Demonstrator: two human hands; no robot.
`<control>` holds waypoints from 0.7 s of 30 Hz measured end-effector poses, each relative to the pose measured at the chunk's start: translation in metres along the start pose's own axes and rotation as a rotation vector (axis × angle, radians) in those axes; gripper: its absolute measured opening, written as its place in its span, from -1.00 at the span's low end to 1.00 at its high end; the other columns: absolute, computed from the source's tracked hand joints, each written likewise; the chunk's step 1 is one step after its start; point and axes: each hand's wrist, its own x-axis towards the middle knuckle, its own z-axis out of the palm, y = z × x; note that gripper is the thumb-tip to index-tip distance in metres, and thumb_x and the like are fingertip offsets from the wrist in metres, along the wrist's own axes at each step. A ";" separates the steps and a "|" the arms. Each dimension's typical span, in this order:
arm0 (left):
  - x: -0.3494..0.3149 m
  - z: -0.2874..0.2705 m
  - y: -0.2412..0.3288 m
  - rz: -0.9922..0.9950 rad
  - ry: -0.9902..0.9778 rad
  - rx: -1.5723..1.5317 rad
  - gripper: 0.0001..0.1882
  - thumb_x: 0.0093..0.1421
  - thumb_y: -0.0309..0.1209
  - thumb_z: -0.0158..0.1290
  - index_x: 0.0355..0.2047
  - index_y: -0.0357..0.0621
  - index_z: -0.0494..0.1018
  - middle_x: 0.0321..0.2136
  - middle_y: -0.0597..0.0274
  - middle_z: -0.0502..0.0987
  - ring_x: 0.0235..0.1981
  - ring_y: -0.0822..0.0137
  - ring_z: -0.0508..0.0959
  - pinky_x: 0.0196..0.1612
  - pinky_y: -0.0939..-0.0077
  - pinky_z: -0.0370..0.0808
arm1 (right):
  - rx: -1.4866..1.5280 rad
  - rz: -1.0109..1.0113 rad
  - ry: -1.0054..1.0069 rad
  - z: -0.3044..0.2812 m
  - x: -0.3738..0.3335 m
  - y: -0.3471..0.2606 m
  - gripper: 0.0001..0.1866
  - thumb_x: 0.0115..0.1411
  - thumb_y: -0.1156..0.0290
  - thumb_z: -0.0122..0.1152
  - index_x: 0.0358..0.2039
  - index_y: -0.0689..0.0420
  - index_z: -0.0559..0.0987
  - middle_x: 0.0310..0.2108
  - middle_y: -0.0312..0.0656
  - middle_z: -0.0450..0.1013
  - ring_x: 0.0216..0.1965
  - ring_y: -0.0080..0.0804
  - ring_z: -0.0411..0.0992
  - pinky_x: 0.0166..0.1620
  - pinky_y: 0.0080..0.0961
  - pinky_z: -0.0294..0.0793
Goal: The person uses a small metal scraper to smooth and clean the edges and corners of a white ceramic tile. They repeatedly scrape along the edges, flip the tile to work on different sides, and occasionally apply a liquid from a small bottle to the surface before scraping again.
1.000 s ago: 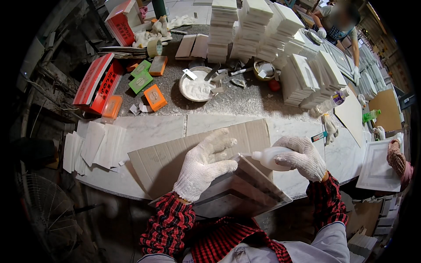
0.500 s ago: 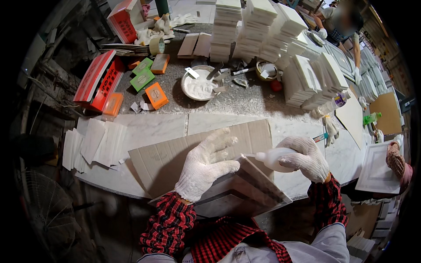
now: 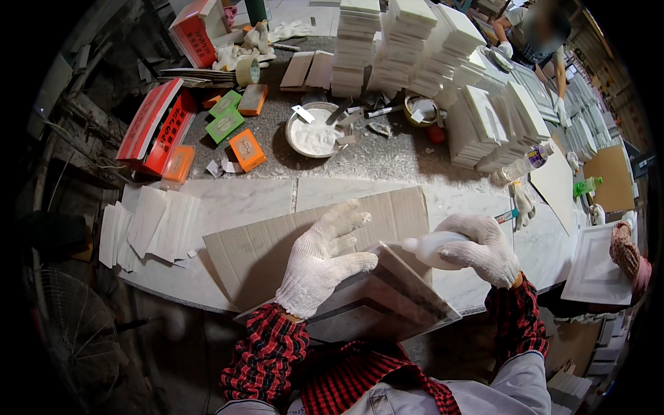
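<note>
My left hand point(image 3: 319, 257), in a white knit glove, rests over the upper left edge of a tilted stone panel point(image 3: 387, 297) with dark inlaid bands. Its fingers are stretched out and apart from the thumb, which lies along that edge. My right hand point(image 3: 484, 249), gloved alike, is wrapped round a translucent white squeeze bottle point(image 3: 437, 250). The bottle lies nearly level, its narrow tip pointing left towards the panel's top corner. Beneath the panel and my left hand, a sheet of corrugated cardboard point(image 3: 259, 242) lies on the marble worktop point(image 3: 263, 194).
White tiles point(image 3: 166, 225) lie at the left. Tall tile stacks point(image 3: 356, 48) stand at the back. A bowl of white powder point(image 3: 294, 142), orange boxes point(image 3: 247, 151) and a clear bottle point(image 3: 515, 169) are beyond the cardboard. Co-workers are at the far right and right edge.
The squeeze bottle has turned slightly and its tip has drawn back a little from the panel's corner. My left hand has hardly moved. The far co-worker's hands have shifted slightly.
</note>
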 end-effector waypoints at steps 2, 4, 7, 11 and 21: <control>0.000 -0.001 -0.001 -0.002 0.001 0.002 -0.11 0.04 -0.59 0.35 0.36 -0.10 0.20 0.21 0.06 0.44 0.15 0.18 0.45 0.26 0.30 0.37 | 0.032 0.048 0.021 -0.002 -0.002 -0.004 -0.56 0.05 0.16 0.32 -0.18 0.28 0.65 -0.39 -0.20 0.57 -0.36 -0.49 0.50 -0.26 -0.52 0.48; 0.001 -0.002 -0.003 0.005 -0.011 -0.006 -0.11 0.04 -0.59 0.35 0.37 -0.10 0.20 0.22 0.07 0.43 0.16 0.18 0.44 0.26 0.30 0.36 | 0.063 0.059 0.054 -0.005 -0.005 -0.004 -0.53 0.03 0.15 0.32 -0.18 0.28 0.65 -0.38 -0.21 0.56 -0.35 -0.49 0.49 -0.26 -0.53 0.47; -0.001 -0.002 -0.002 -0.018 -0.006 -0.027 -0.09 0.03 -0.58 0.36 0.37 -0.11 0.18 0.22 0.07 0.43 0.17 0.18 0.43 0.25 0.28 0.38 | 0.126 0.009 0.110 -0.010 -0.006 0.013 -0.49 0.02 0.09 0.31 -0.16 0.28 0.64 -0.35 -0.22 0.55 -0.38 -0.52 0.46 -0.30 -0.57 0.43; 0.002 -0.004 -0.004 0.007 -0.024 -0.054 -0.10 0.04 -0.67 0.32 0.38 -0.14 0.17 0.22 0.05 0.41 0.18 0.22 0.42 0.16 0.35 0.46 | 0.249 0.020 0.201 -0.007 -0.011 0.032 -0.49 0.06 0.08 0.31 -0.17 0.29 0.63 -0.39 -0.24 0.51 -0.40 -0.56 0.41 -0.38 -0.59 0.36; 0.001 -0.001 0.002 0.018 -0.039 -0.039 -0.08 0.05 -0.80 0.22 0.40 -0.14 0.12 0.26 0.07 0.31 0.10 0.29 0.43 0.01 0.43 0.57 | 0.677 0.021 0.470 0.009 0.064 0.120 -0.52 0.21 0.20 0.31 0.02 0.28 0.53 -0.33 -0.27 0.51 -0.31 -0.58 0.45 -0.21 -0.61 0.43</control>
